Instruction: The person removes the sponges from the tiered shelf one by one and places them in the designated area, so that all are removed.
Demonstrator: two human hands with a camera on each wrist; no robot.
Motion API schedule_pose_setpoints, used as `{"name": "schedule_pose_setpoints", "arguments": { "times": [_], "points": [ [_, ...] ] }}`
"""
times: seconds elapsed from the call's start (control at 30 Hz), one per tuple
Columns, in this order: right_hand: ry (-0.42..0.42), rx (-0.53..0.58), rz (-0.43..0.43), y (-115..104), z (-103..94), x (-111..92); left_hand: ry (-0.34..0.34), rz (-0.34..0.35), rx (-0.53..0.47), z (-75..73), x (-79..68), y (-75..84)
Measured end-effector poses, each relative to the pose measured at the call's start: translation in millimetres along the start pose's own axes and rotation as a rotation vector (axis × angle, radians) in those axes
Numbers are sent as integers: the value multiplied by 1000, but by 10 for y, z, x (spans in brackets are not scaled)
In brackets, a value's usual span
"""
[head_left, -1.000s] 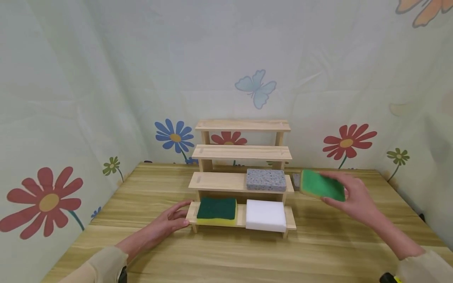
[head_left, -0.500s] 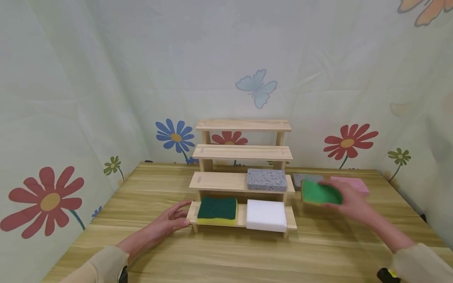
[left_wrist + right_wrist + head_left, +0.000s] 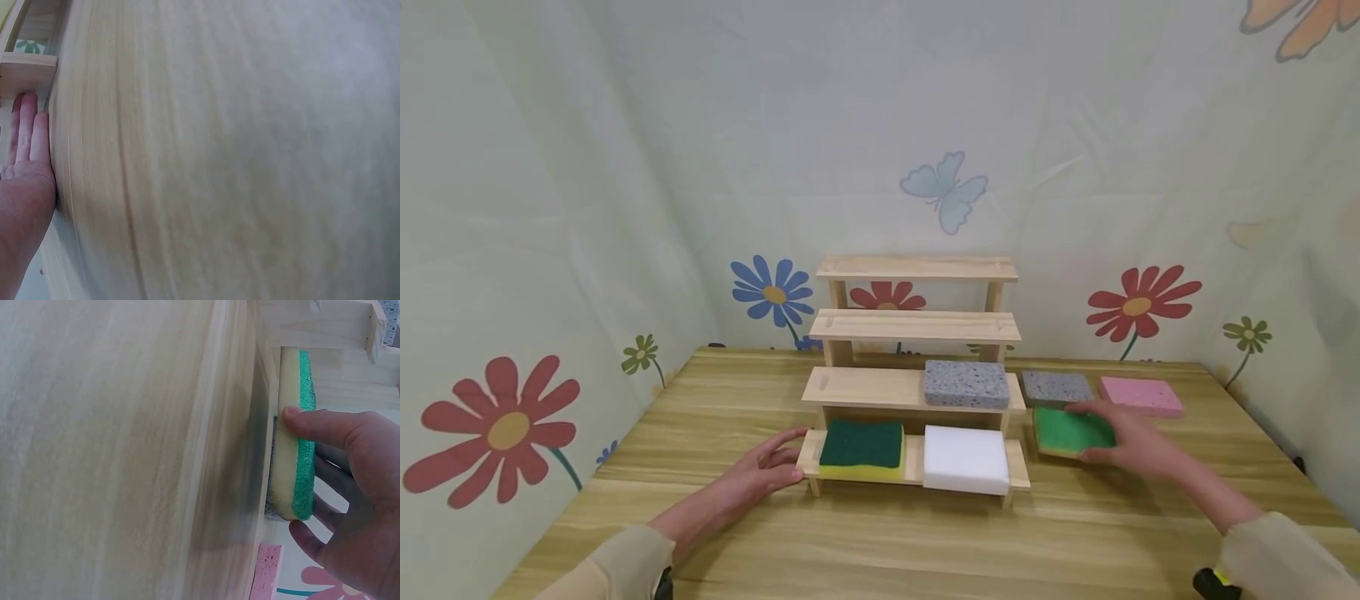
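My right hand (image 3: 1138, 446) pinches a sponge with a green scouring face and a cream body (image 3: 289, 459), thumb on one side and fingers on the other. It is low over the table, right of the wooden stepped shelf (image 3: 916, 325). My left hand (image 3: 756, 468) touches the left end of the bottom step; its fingers look straight in the left wrist view. That step carries a dark green and yellow sponge (image 3: 861, 446) and a white sponge (image 3: 966, 458). One step higher lies a grey speckled sponge (image 3: 966, 383), at the right end.
Behind the held sponge, a second grey sponge (image 3: 1057, 388) and a pink sponge (image 3: 1141, 396) lie on the wood-grain table (image 3: 880, 550). A pale curtain (image 3: 760, 125) printed with flowers and a butterfly surrounds the table at the back and sides.
My right hand has lowered the green sponge toward the table, moving slightly left. The grey and pink sponges behind it have come into sight. My left hand stays at the shelf's end.
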State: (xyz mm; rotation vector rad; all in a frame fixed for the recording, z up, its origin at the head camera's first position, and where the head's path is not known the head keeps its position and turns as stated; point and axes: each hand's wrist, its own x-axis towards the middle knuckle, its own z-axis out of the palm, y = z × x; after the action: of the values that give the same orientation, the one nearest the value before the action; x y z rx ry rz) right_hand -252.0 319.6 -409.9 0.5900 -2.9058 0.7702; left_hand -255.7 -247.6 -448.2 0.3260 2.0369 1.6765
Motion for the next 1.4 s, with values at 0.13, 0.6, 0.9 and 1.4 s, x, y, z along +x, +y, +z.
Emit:
{"name": "schedule_pose_setpoints", "arguments": {
  "times": [0.13, 0.6, 0.9, 1.4],
  "points": [
    [-20, -10, -7, 8, 43, 4, -4, 8, 2, -6, -5, -7],
    [-103, 4, 9, 71, 108, 38, -13, -1, 17, -8, -10, 8],
    [-121, 47, 51, 34, 76, 83, -14, -1, 9, -11, -8, 10],
    [-138, 66, 68, 55, 72, 88, -34, 3, 12, -24, -18, 22]
  ]
}}
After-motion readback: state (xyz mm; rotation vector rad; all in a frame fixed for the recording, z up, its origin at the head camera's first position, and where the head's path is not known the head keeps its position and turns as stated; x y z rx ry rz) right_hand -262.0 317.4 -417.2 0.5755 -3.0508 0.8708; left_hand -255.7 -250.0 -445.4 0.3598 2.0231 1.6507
